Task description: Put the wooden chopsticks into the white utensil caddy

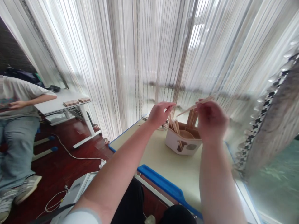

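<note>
Above the table, my right hand (pixel 212 119) is closed around a few thin pale wooden chopsticks (pixel 186 110), their tips pointing left and slightly down. My left hand (pixel 160 114) is in a pinch beside the holder's left end; what its fingertips hold, if anything, I cannot make out. Below both hands stands a white utensil holder (pixel 171 140) with a brown wooden inside and cut-out shapes in its front. Several light wooden sticks (pixel 175 127) lean upright in its left compartment. Behind my right hand, a darker brown upright piece (pixel 192 118) rises from it.
The pale tabletop (pixel 154 151) has blue edging and a blue front tray (pixel 161 183). Small blurred items lie behind the holder. Striped curtains (pixel 126 62) hang behind. At left, a seated person (pixel 16 124) is beside a white table (pixel 56 101) bearing two wooden pieces (pixel 71 103). Cables cross the floor.
</note>
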`<state>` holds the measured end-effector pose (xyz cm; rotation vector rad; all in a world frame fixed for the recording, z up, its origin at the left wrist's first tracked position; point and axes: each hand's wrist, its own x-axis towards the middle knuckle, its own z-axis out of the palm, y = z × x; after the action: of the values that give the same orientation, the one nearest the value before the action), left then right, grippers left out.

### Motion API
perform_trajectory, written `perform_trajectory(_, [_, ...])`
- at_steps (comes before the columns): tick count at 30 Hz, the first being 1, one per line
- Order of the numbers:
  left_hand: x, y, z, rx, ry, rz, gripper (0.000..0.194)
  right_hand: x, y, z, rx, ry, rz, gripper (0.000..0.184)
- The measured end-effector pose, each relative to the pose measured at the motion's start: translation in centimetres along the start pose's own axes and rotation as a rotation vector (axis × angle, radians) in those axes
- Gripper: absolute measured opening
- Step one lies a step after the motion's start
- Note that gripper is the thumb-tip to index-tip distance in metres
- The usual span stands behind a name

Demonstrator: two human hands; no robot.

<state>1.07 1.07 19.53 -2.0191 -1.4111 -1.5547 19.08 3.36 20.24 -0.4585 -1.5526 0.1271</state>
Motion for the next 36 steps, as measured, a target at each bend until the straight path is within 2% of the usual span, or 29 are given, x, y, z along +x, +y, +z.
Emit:
perform_trajectory(5, [0.3,-0.6,0.5,-0.076,-0.012,-0.169,0.027,0.0,2.1,1.3,-0.030,-0.065,0.063,0.020])
perform_trajectory(10, [1.1,1.2,0.6,-0.139,-0.055,-0.160,0.039,-0.5,3.7,2.6,-0.059,-0.309,0.155,0.022])
perform_trajectory(14, [2.1,1.6,0.7,-0.031,-0.101,-0.123,0.043,-0.9,5.4,3.2,-0.058,-0.412,0.256,0.023])
perform_trajectory(17, [2.1,0.2,1.2,0.123,-0.091,-0.235,0.042,-1.1,6.3,3.3,-0.054,-0.442,0.305,0.023])
perform_trajectory(18, [1.9,-0.5,1.4,0.169,-0.124,-0.315,0.044,-1.2,6.5,3.4,-0.052,-0.450,0.316,0.023])
perform_trajectory(22, [0.1,-2.5,2.5,0.235,-0.405,-0.641,0.055,-1.4,6.8,3.6,-0.072,-0.486,0.303,0.021])
perform_trajectory(25, [-1.1,-3.0,3.1,0.140,-0.539,-0.742,0.039,-1.6,6.7,3.7,-0.110,-0.544,0.300,0.020])
perform_trajectory(28, [-1.4,-3.1,3.2,0.086,-0.548,-0.695,0.024,-1.6,6.7,3.6,-0.119,-0.594,0.333,0.019])
perform_trajectory(32, [-0.5,-3.1,3.3,0.241,-0.381,-0.534,0.016,-1.7,7.3,3.5,-0.116,-0.613,0.369,0.019])
perform_trajectory(36, [0.7,-3.0,3.9,0.311,-0.320,-0.474,0.014,-2.1,8.1,3.9,-0.134,-0.620,0.392,0.020])
